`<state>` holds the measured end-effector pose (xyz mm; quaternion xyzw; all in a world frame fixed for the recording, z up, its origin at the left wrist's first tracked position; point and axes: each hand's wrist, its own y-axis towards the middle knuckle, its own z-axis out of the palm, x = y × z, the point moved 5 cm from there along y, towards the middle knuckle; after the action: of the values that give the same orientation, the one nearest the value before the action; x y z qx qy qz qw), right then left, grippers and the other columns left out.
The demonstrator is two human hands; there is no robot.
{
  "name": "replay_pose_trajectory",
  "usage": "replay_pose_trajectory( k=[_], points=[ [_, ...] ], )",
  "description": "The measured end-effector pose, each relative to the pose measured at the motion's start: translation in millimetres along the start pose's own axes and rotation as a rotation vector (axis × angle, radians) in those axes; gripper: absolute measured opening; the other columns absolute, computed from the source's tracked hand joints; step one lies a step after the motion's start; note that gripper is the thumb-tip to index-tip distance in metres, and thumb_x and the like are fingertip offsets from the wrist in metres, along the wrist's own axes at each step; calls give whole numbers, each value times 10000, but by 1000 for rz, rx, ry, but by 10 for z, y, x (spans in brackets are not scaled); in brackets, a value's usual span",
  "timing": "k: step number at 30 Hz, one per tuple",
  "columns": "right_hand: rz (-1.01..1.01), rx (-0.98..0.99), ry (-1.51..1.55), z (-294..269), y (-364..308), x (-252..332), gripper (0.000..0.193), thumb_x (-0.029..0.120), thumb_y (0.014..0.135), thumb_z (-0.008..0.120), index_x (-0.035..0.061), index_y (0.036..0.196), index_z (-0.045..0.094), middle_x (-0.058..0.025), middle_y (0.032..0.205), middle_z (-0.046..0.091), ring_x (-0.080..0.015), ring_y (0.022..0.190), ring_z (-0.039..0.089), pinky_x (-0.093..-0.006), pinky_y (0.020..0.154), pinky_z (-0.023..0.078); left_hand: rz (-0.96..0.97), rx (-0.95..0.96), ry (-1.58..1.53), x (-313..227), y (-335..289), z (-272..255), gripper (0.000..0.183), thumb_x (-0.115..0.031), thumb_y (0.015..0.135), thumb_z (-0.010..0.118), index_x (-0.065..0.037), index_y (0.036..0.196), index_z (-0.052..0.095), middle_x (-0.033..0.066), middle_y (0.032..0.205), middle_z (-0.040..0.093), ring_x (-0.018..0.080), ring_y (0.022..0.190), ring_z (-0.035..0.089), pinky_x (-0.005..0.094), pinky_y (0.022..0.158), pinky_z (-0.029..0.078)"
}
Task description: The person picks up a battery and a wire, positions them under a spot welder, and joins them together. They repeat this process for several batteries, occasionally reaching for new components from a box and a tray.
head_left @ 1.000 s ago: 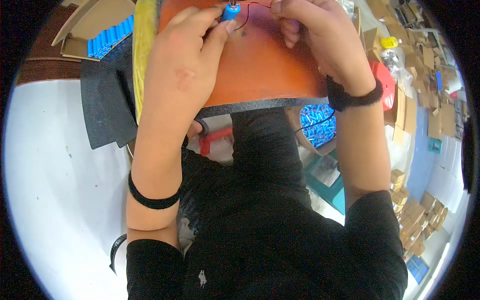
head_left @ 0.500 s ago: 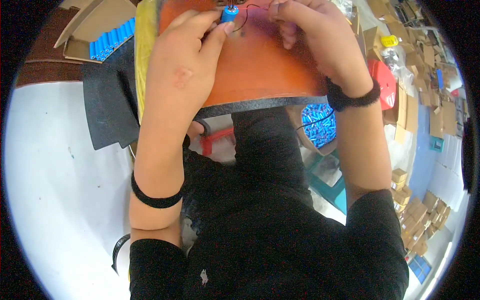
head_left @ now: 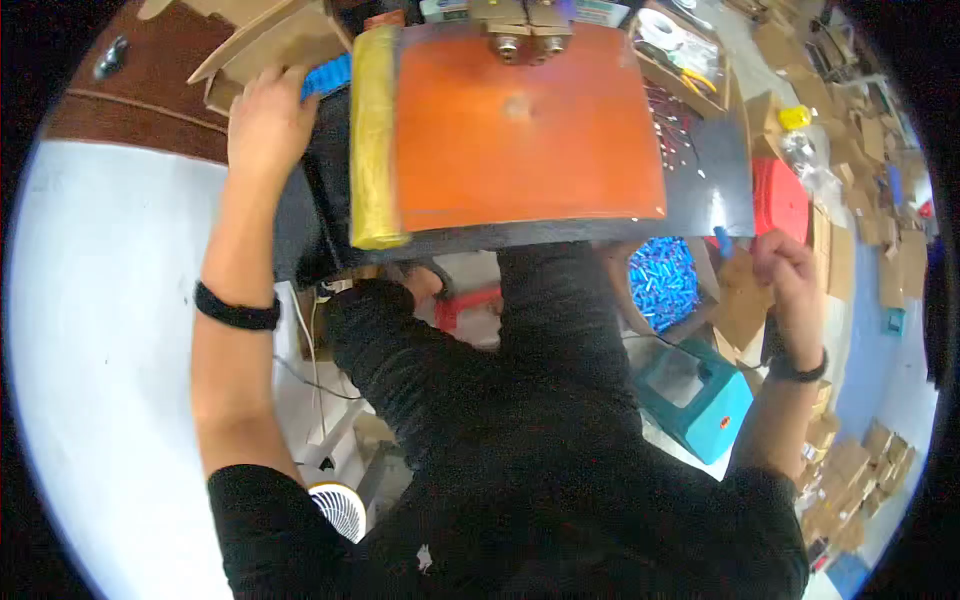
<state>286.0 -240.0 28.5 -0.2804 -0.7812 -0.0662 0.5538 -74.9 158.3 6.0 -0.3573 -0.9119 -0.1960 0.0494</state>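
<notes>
Head view. At the upper left of the frame we are finding the left hand [head_left: 268, 112] reaching over the cardboard carton [head_left: 225, 92], its fingers bending down beside a row of blue cylinders [head_left: 328, 76]. The fingertips are hiding from us, so we are not telling whether they are closing on a cylinder.

At the right of the frame the right hand [head_left: 790, 268] is curling loosely, thumb and fingers lying near each other. A loose blue cylinder [head_left: 722, 241] is showing just left of those fingertips, with a visible gap. Blur is keeping us from telling whether a lead is joining the two, or whether the hand is holding anything.

Below it, a heap of blue cylinders [head_left: 663, 285] is filling an open box [head_left: 706, 272]. Thin leads [head_left: 672, 128] are lying right of the orange mat [head_left: 530, 165].

On handling, we are judging the cylinders to be rigid, fairly light and slightly slippery in their smooth sleeves. We are rating any attached lead as soft and its joint as fragile. We are therefore recommending a pinch around the middle of the barrel, keeping pull off any lead and pressure off the ends.
</notes>
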Motion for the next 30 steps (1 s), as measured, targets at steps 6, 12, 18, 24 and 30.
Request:
replay_pose_trajectory(
  k=[6,12,18,24,30],
  points=[
    [188,-55,-638,-353,-139,-1416,244,202,833,621,-28,914,630,-182,798,660,-289,739,646,-397,716,501,78,185,273,304,58,484,364,-61,878,508,-170,1191,660,95,1284,593,252,1193,552,463,950,387],
    [-107,-357,-639,-145,331,-981,270,180,857,619,-5,1055,631,-179,951,616,-319,853,632,-406,765,505,237,206,323,350,106,365,302,-103,902,519,-146,1158,672,111,1205,645,292,1096,603,450,940,390],
    [-369,-333,-808,662,1134,-400,269,249,866,658,52,1050,647,-141,1010,624,-347,977,602,-409,839,493,-129,-51,-546,-219,-77,-441,214,-154,909,602,-100,1103,674,115,1027,680,284,924,638,368,826,462],
    [-403,-349,-903,583,1196,-81,169,215,865,627,104,973,694,-114,994,646,-325,974,611,-410,822,501,217,-9,-469,-1179,-244,-997,213,-102,864,620,-32,1061,662,128,984,662,292,922,626,376,775,467],
    [-399,-441,-676,129,918,452,175,189,843,647,30,911,669,-128,855,667,-245,764,652,-345,708,514,106,240,-677,-1285,-158,-835,317,-53,839,671,-39,1154,637,142,1010,669,260,918,636,333,819,476]
  ],
)
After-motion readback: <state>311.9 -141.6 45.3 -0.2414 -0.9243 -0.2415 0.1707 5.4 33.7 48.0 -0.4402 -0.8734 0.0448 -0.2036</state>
